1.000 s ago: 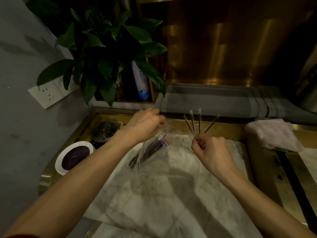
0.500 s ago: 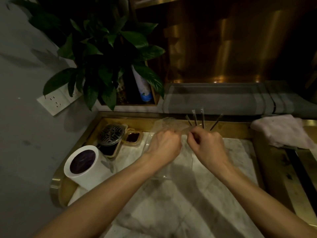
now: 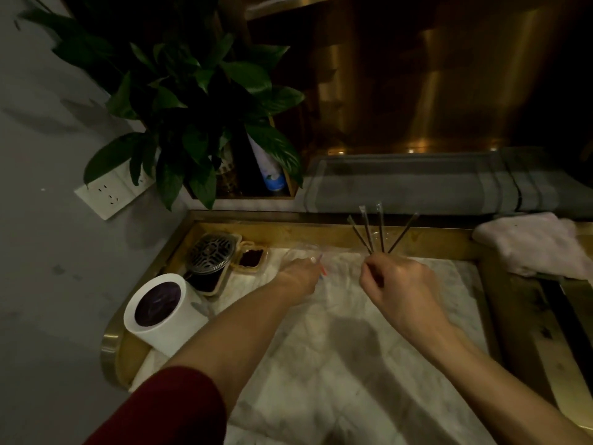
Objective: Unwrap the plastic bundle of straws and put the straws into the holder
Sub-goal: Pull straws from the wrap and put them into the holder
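Observation:
My right hand [image 3: 396, 284] grips several thin dark straws [image 3: 380, 231] by their lower ends; they fan upward above the marble counter. My left hand [image 3: 300, 274] is to its left, low over the counter, pinching the clear plastic wrapper [image 3: 308, 252], which has a small red and blue mark near the fingers. The wrapper is faint and I cannot tell if straws are inside it. The white cylindrical holder [image 3: 163, 316], dark inside, stands at the counter's left end, left of my left forearm.
A gold-rimmed marble counter [image 3: 337, 348] lies under both hands. A round metal drain grate [image 3: 210, 252] and a small dish [image 3: 252, 258] sit behind the holder. A leafy plant [image 3: 192, 101] overhangs the back left. A pale cloth [image 3: 532, 242] lies at right, a grey towel [image 3: 433, 184] behind.
My left hand came from the bundle toward my right hand, then drew back left with the wrapper. The right hand kept its straws. The view shifted, bringing the holder closer in.

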Motion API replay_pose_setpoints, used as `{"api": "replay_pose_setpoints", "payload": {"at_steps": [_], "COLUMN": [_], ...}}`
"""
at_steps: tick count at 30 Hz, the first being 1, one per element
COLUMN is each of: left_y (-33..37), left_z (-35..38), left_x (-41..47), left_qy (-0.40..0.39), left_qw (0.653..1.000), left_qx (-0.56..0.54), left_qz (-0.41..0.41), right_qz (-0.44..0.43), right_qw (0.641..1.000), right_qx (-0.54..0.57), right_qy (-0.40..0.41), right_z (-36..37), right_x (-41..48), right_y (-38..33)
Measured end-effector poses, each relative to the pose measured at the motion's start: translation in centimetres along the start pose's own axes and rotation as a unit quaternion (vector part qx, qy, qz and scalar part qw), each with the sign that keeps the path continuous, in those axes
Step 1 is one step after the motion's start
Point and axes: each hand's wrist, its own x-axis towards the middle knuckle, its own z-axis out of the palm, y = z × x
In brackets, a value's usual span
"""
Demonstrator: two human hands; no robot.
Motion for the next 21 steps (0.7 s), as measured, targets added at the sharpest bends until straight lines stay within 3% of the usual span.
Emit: {"api": "replay_pose_setpoints", "payload": {"at_steps": [10, 21], "left_y": [0.0, -0.4], "left_z": [3.4, 5.4], "left_x": [2.9, 3.9], "left_qy": [0.018, 0.024], "left_qw": [0.993, 0.986], "left_qx": [-0.075, -0.106], "left_qz": [-0.086, -0.126], "right_qz": [0.017, 0.028], "right_qw": [0.999, 0.998], "right_qx": [-0.007, -0.002], "right_qy": [-0.043, -0.052], "right_z": [0.2, 0.4], "right_x": [0.0, 0.1], "right_y": [0.2, -0.3]}}
